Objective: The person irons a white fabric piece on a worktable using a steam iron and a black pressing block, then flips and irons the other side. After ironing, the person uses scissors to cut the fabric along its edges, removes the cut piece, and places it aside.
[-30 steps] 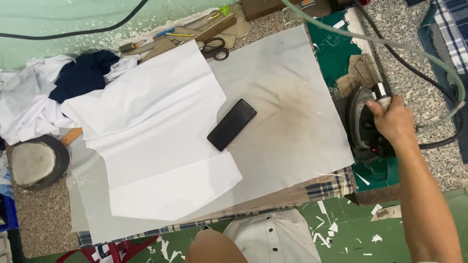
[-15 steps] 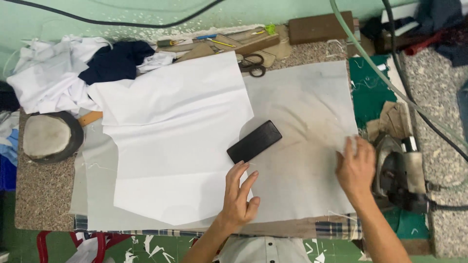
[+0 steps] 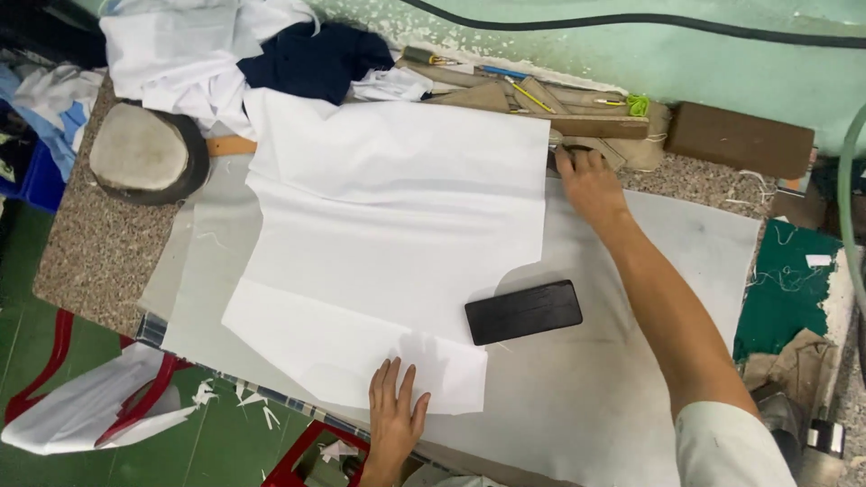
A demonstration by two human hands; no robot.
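Observation:
A white cut fabric piece [image 3: 388,243] lies spread on the grey pressing cloth [image 3: 631,406] that covers the table. My left hand [image 3: 395,413] lies flat on the fabric's near edge with its fingers apart. A black rectangular block [image 3: 523,311] rests at the fabric's right edge, between my two arms. My right hand [image 3: 588,182] reaches to the far edge of the table, by the fabric's far right corner. Its fingers cover a small dark object there, and its grip is hidden.
A pile of white and navy cloth [image 3: 225,45] lies at the far left, beside a round padded pressing tool [image 3: 144,153]. Pens and wooden strips [image 3: 541,99] and a brown block [image 3: 740,140] line the wall. An iron [image 3: 798,433] and green cloth [image 3: 785,289] are at right.
My right hand left the iron at the right, crossed the cloth and reached the table's far edge. My left hand came in and now presses the fabric's near edge.

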